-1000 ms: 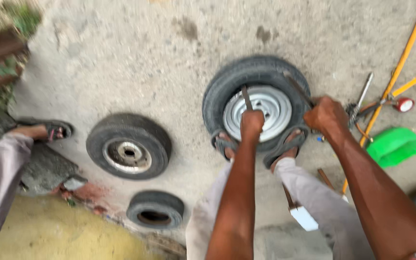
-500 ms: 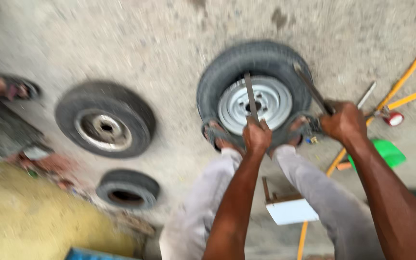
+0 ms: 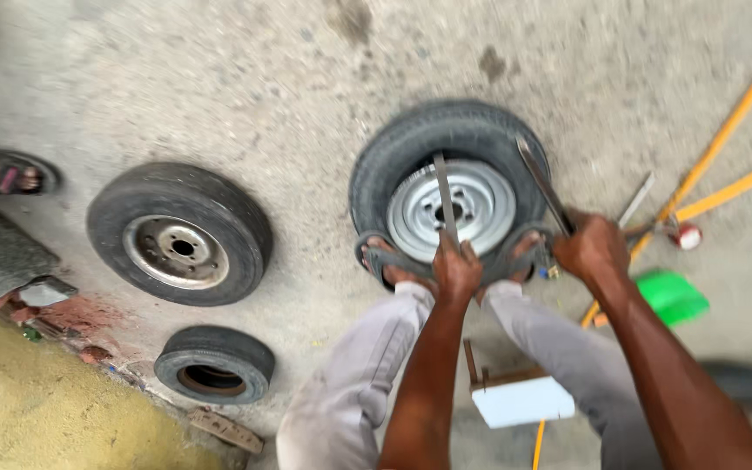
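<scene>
The left hand [image 3: 456, 271] is clenched in a firm grip around the lower end of a flat metal tyre lever [image 3: 445, 202], knuckles up, thumb side toward the wheel. From that fist the lever runs straight away from the person, across the silver steel rim [image 3: 480, 204], and its far tip reaches the inner edge of the tyre [image 3: 411, 144] at the top of the rim. The left forearm comes up nearly vertical from the bottom of the view, wrist straight.

The right hand [image 3: 594, 251] is likewise clenched, gripping a second, darker lever [image 3: 543, 183] that slants up and to the left, its tip meeting the tyre wall at the rim's upper right. The right arm enters from the lower right corner, extended and angled inward, wrist slightly bent.

The tyre lies flat on the concrete floor [image 3: 289, 78], directly ahead of the person. Both sandalled feet [image 3: 389, 261] press on its near edge, one on either side of the left hand, with grey trouser legs [image 3: 350, 383] spreading below. A small white stool [image 3: 522, 400] shows between the knees.

To the left, well apart, lie a second wheel with a rusty rim [image 3: 180, 233] and a smaller bare tyre [image 3: 214, 364]. On the right are yellow hoses [image 3: 728, 130] and a green object [image 3: 672, 296]. Another person's sandalled foot [image 3: 6, 174] appears at the far left edge.
</scene>
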